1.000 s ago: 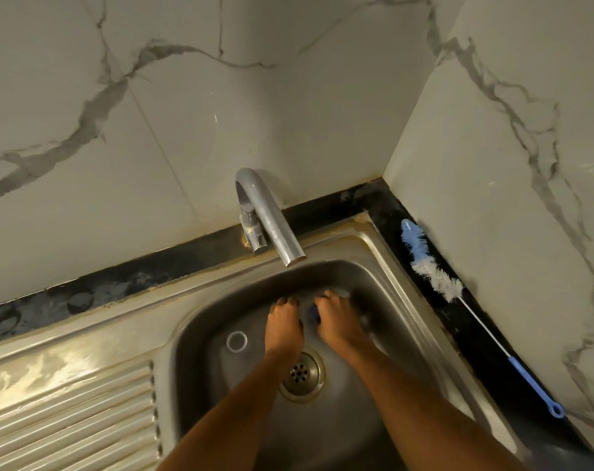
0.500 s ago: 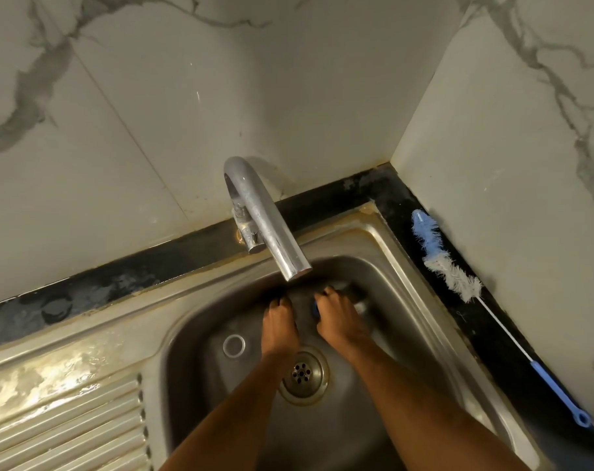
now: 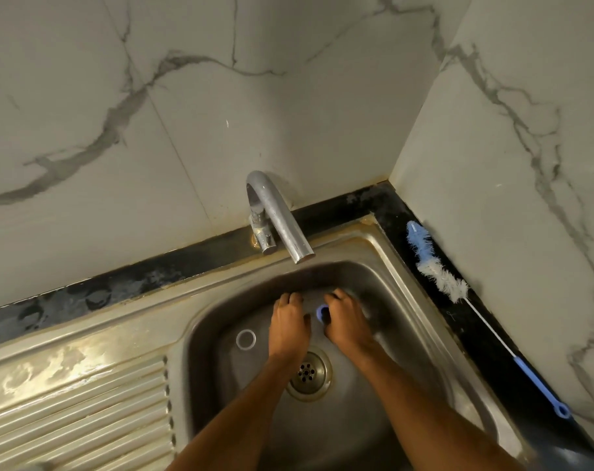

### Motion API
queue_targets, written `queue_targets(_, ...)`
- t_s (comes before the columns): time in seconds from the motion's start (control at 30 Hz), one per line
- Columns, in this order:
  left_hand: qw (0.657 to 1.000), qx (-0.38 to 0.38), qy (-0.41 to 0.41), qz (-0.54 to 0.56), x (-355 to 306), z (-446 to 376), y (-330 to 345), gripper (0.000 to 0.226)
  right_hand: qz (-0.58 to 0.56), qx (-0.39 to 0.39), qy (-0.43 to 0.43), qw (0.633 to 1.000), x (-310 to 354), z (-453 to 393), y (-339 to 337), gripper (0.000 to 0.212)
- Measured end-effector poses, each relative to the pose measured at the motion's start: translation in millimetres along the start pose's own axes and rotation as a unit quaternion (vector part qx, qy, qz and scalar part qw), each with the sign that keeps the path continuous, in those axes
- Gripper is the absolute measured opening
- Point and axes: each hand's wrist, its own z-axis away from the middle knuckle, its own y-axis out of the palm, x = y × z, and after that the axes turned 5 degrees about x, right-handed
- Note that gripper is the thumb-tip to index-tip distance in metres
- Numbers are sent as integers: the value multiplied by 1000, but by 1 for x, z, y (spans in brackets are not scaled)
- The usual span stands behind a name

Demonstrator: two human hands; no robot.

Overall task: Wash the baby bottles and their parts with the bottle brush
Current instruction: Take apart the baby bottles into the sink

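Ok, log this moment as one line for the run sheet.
stage: handling parts in sink basin | left hand: down in basin | right hand: on blue part | bottle brush: unused on ledge | clear ring: loose | tap: off

White marble-look walls (image 3: 220, 107) w/ grey veins meeting in a corner; black counter strip (image 3: 125, 287) running btwn walls & steel sink (image 3: 383, 253); dim warm light reflecting off drainboard (image 3: 74, 402).

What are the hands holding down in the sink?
The right hand has its grip around a small blue part, mostly hidden, so which end cannot be told. Whether the left hand holds anything cannot be told.
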Motion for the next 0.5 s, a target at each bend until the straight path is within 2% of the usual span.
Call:
queue_targets(0.13, 999, -35, 37, -13, -8, 31, -27, 39, -6, -19, -22, 1000, 18, 32, -12, 55)
queue_targets(0.27, 995, -69, 59, -39, -3, 69, -59, 36, -8, -36, -56, 998, 42, 60, -22, 51)
queue_targets(0.5, 988, -139, 49, -54, 25, 137, -125, 37, -18, -63, -140, 988, 113, 110, -24, 54)
